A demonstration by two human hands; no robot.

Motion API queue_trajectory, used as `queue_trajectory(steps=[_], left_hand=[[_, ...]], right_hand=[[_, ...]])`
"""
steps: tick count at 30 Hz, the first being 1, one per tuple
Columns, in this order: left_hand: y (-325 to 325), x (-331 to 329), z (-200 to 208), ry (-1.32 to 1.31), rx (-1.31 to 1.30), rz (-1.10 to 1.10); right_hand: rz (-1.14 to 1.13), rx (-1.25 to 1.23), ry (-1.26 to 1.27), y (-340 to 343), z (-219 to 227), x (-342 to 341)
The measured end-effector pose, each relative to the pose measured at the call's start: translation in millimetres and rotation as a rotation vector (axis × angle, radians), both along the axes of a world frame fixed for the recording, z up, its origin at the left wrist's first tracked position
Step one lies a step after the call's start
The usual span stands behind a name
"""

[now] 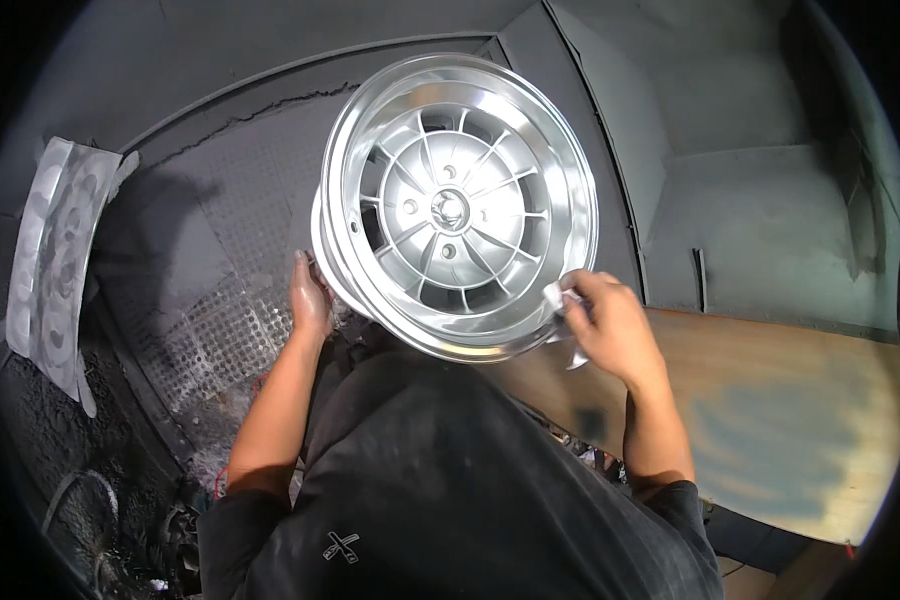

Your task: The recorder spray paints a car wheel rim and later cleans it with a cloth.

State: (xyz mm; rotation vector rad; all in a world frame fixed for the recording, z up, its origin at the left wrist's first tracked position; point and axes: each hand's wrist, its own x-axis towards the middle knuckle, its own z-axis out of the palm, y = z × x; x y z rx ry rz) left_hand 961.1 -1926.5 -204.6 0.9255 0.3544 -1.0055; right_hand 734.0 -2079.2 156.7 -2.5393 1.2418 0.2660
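Note:
A polished silver car wheel rim (422,215) faces me, with slotted spokes, a round centre hole and several bolt holes around it. At its left, my left hand (312,300) holds the back edge of the barrel; some of its fingers are hidden behind the metal. My right hand (610,325) pinches a crumpled white cloth (576,355) against the lower right of the outer lip. Part of the cloth shows above the fingers and a corner hangs below them.
Behind the wheel rim lies a grey perforated floor panel (220,325). A curved, patchy silver metal part (55,270) leans at the far left. To the right is a wooden board (770,420) with grey spray marks. Grey walls (760,220) stand beyond it.

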Motion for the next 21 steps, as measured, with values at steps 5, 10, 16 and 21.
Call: queue_trajectory(steps=[5,10,16,21], left_hand=[[-16.1,-0.1,-19.8,-0.059,0.025,-0.046],[-23.3,-13.8,-6.0,-0.039,0.058,-0.086],[-27.5,-13.4,7.9,-0.073,0.046,-0.022],[-34.0,-1.0,13.5,-0.102,0.121,-0.027]], right_hand=[[-0.165,-0.182,-0.167,-34.4,3.9,-20.1],[-0.135,-0.400,-0.390,-70.1,-38.0,-8.1],[-0.286,-0.517,-0.113,-102.9,-66.1,23.2],[-0.149,-0.522,-0.037,-137.3,-75.6,39.1]])
